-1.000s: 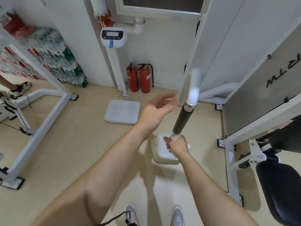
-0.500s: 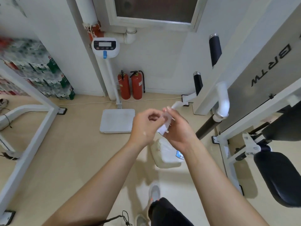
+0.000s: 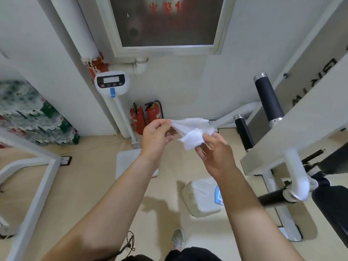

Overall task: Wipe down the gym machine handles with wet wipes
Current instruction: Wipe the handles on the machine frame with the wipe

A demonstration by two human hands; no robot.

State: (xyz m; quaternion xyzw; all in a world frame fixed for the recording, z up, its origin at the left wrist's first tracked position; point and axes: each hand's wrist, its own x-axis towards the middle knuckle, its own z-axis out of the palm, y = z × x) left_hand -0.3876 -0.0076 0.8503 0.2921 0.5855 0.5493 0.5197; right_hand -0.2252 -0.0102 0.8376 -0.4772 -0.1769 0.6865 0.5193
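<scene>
Nearest: one grey shoe [image 3: 178,240] on the beige floor; person is standing. Just ahead on the floor, wipes pack [image 3: 202,196], soft white w/ a blue label, lying near the machine's foot. Nobody touching it.

Approx chest height, both forearms out. Wet wipe [image 3: 191,133] is stretched in the air btwn the two hands, part unfolded, part bunched. L hand [image 3: 157,140] pinches one corner, thumb against fingertips. R hand [image 3: 214,155] is palm-up, fingers loosely curled round the crumpled end. Wipe touches no part of the machine.

R side: low grip [image 3: 271,199], dark, roughly horizontal, below a white bent tube [image 3: 297,174]. Farther off: short black grip [image 3: 243,132], then tall black grip [image 3: 268,98] w/ chrome caps, both tilted. All well apart from the wipe.

Progress, my read: prep stage. Wipe is out of the pack and getting opened; no handle under cloth now. Can't tell by look whether any grip is already wiped. Left to do: prob. all 3 grips.

Back wall: standing scale [image 3: 113,81], two red extinguishers [image 3: 138,120], frosted window [image 3: 165,21].
</scene>
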